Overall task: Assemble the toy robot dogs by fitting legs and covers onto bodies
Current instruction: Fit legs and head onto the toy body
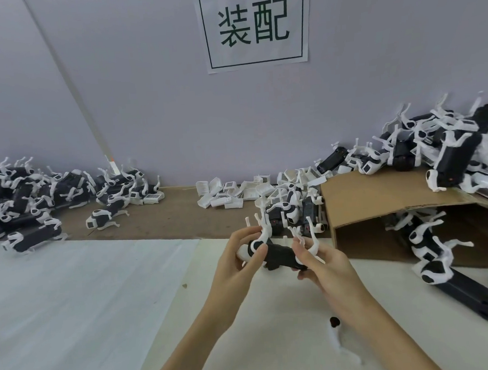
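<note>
A black toy robot dog body (279,256) with white legs pointing up is held in the air above the table, belly up. My left hand (239,260) grips its white front end, thumb and fingers curled round it below a white leg (265,232). My right hand (323,263) holds the rear end, fingers pinching near a white rear leg (310,245). A heap of white covers (232,193) lies at the wall behind. More bodies with legs (293,210) lie just beyond my hands.
A pile of assembled dogs (30,197) fills the far left. Another pile (448,147) sits at the far right on and under a tilted cardboard sheet (382,198). White foam sheets (71,298) cover the table. A sign (254,22) hangs on the wall.
</note>
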Demonstrator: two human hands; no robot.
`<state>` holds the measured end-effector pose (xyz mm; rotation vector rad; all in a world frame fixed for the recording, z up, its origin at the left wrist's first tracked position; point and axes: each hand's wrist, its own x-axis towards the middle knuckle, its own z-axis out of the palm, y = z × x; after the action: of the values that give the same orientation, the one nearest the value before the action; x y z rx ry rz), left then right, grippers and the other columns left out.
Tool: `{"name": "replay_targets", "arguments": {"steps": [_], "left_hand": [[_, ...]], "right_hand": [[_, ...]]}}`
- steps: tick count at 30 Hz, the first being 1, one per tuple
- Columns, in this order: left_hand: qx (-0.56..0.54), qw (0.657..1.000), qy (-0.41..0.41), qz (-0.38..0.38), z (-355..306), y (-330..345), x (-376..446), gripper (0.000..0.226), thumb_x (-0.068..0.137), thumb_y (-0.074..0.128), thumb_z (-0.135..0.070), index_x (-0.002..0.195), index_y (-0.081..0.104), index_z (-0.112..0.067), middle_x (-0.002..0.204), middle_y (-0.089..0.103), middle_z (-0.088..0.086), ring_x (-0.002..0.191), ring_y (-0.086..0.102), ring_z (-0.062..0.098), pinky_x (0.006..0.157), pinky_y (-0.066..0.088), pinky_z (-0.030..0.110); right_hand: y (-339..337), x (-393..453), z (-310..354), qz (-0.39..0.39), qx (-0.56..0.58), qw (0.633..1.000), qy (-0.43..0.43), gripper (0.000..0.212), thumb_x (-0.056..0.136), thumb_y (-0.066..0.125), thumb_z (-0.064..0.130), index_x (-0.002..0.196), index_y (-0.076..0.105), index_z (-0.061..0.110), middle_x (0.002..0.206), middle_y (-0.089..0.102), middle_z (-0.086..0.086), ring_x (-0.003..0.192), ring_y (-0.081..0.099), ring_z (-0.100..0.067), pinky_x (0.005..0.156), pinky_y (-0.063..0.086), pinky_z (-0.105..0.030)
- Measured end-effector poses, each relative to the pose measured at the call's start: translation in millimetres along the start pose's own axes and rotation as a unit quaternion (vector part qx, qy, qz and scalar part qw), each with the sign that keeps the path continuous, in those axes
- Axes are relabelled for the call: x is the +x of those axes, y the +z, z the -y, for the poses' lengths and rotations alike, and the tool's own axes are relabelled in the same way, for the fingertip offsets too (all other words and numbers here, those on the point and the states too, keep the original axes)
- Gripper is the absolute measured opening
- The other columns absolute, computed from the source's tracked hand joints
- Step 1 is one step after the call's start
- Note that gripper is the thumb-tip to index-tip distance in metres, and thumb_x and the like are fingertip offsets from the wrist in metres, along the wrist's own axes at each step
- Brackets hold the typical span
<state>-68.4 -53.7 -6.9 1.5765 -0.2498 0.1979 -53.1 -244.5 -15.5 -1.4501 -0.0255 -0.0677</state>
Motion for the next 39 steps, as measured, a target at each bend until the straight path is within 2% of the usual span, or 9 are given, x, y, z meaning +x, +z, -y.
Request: {"name": "replay_targets", "arguments": {"steps": [9,13,17,19,22,26,31,35,39], "left_hand": [[-0.056,0.998,0.01,0.012,3,-4,1,0.043,0.091,0.078,-0.036,0.131,0.062,-0.042,0.137,0.068,-0.011,0.126,0.067,0.021,0.095,0.054,0.024],[-0.174,0.982,0.006,0.071,2,-10,4,0.064,0.082,0.062,0.0,0.142,0.06,-0.021,0.146,0.062,0.002,0.133,0.061,0.026,0.103,0.052,0.031],[-0.286,0.95,-0.028,0.12,-9,-6,2,0.069,0.08,0.05,-0.01,0.148,0.059,-0.013,0.157,0.056,0.003,0.142,0.054,0.02,0.107,0.047,0.036],[-0.308,0.947,-0.055,0.069,-12,-2,4,0.053,0.095,0.057,-0.026,0.148,0.06,-0.016,0.151,0.062,0.004,0.137,0.06,0.019,0.096,0.053,0.034],[-0.23,0.967,-0.105,-0.013,-10,0,6,0.058,0.101,0.052,-0.056,0.139,0.066,-0.014,0.138,0.07,0.012,0.124,0.07,0.026,0.098,0.057,0.038],[-0.196,0.975,-0.095,-0.04,-11,-4,5,0.055,0.102,0.052,-0.057,0.125,0.074,-0.012,0.125,0.076,0.018,0.116,0.074,0.035,0.09,0.063,0.039],[0.043,0.989,0.137,-0.038,-4,-18,0,0.038,0.111,0.041,-0.035,0.122,0.074,-0.02,0.111,0.077,0.006,0.104,0.074,0.028,0.084,0.058,0.031],[0.105,0.984,0.144,-0.026,-3,-5,-6,0.04,0.108,0.041,-0.052,0.134,0.061,-0.029,0.098,0.075,-0.015,0.087,0.072,0.015,0.076,0.052,0.025],[0.059,0.983,0.12,-0.126,-1,9,-5,0.02,0.098,0.064,-0.045,0.101,0.066,-0.026,0.081,0.074,-0.008,0.077,0.071,0.011,0.068,0.05,0.016]], "right_hand": [[5,-8,11,0.025,0.056,0.998,0.011,0.066,0.067,0.082,0.056,0.124,0.072,0.026,0.117,0.075,-0.006,0.103,0.074,-0.021,0.076,0.059,-0.029],[-4,-9,15,0.154,0.298,0.919,0.204,0.067,0.088,0.056,0.07,0.132,0.068,0.021,0.133,0.066,-0.027,0.107,0.069,-0.047,0.059,0.06,-0.035],[-7,-11,14,0.188,0.35,0.88,0.261,0.043,0.098,0.057,0.051,0.115,0.066,0.012,0.131,0.063,-0.034,0.097,0.066,-0.052,0.058,0.055,-0.038],[0,-11,12,0.176,0.33,0.907,0.192,0.016,0.092,0.065,0.024,0.106,0.064,0.016,0.127,0.066,-0.031,0.101,0.069,-0.05,0.066,0.058,-0.042],[11,-17,3,0.099,0.089,0.988,-0.079,0.049,0.085,0.061,0.015,0.128,0.062,0.037,0.133,0.064,-0.002,0.117,0.069,-0.024,0.09,0.058,-0.039],[17,-23,-7,0.101,-0.253,0.899,-0.343,0.058,0.098,0.062,0.029,0.151,0.039,0.036,0.152,0.038,0.012,0.141,0.045,-0.013,0.11,0.039,-0.015],[21,-23,-12,0.134,-0.394,0.834,-0.363,0.071,0.101,0.063,0.04,0.16,0.025,0.044,0.152,0.028,0.011,0.134,0.044,-0.006,0.101,0.052,-0.021],[23,-23,-9,0.078,-0.42,0.829,-0.361,0.075,0.099,0.063,0.043,0.162,0.027,0.026,0.14,0.045,0.005,0.129,0.047,-0.016,0.105,0.05,-0.031],[22,-26,-6,0.104,-0.376,0.863,-0.322,0.087,0.09,0.061,0.065,0.162,0.022,0.035,0.14,0.041,0.015,0.133,0.046,-0.008,0.104,0.045,-0.016]]}}
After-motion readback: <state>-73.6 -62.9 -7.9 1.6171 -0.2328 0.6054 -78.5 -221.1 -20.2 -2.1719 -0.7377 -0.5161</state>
